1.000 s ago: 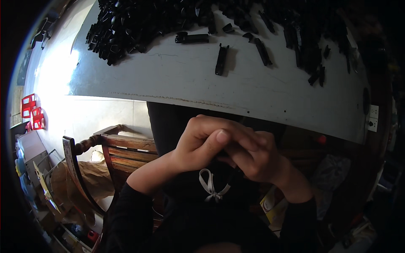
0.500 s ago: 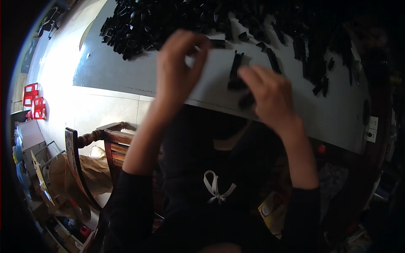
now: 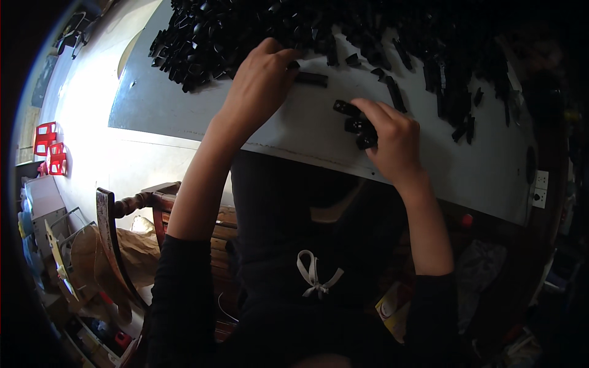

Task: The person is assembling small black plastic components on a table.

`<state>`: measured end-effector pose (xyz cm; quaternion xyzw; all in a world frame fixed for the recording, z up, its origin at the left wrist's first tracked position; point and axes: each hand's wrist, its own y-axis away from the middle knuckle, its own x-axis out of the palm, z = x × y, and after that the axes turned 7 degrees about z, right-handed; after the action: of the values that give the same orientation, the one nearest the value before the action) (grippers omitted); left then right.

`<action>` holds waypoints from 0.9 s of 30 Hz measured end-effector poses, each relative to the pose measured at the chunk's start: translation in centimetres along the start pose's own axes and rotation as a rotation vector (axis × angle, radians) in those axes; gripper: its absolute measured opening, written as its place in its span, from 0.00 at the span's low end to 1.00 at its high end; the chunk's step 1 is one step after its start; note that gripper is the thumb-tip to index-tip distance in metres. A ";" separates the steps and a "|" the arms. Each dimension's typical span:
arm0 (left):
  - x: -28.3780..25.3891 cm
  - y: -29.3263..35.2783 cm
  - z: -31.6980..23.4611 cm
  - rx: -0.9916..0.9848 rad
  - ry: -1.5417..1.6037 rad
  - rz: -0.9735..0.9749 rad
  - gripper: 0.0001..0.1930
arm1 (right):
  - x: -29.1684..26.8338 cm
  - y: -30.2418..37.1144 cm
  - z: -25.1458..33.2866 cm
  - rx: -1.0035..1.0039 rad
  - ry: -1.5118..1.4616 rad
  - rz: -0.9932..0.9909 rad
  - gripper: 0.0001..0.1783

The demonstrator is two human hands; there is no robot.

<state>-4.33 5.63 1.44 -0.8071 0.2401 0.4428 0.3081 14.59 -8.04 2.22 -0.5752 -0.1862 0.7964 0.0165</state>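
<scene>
Right hand [image 3: 396, 135], in the head view, pinches several clips [image 3: 356, 126] at its left. Left hand [image 3: 261, 76] curls just beside a bar [image 3: 311, 78]; its grip is hard to tell in shadow. A second ago both met above the lap; now parted, each works separately. Bare counter [image 3: 454, 172] lies right of the right hand, its edge nearer the body; beyond the left hand, a pile [image 3: 208, 37] crowds it.

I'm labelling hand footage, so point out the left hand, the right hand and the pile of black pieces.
Left hand [image 3: 256, 80]: head view, back of the hand.
Right hand [image 3: 394, 138]: head view, back of the hand.
Pile of black pieces [image 3: 208, 38]: head view, its left part.
</scene>
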 end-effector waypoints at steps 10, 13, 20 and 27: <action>-2.4 5.6 -4.8 0.081 1.204 -0.001 0.09 | -4.5 2.4 4.1 0.099 -0.398 -0.089 0.15; -2.6 5.9 -5.6 0.130 1.169 0.016 0.08 | -5.4 2.6 4.6 0.123 -0.361 -0.062 0.15; -3.0 6.0 -6.3 0.141 1.098 0.020 0.07 | -5.9 2.7 4.6 0.072 -0.345 0.010 0.14; -3.0 6.0 -6.7 0.184 0.944 -0.044 0.08 | -6.2 3.1 4.7 0.043 -0.317 0.021 0.15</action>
<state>-6.03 -2.97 5.13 -0.8941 0.3749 -0.0018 0.2449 12.97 -13.75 8.13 -0.4436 -0.1631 0.8812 -0.0091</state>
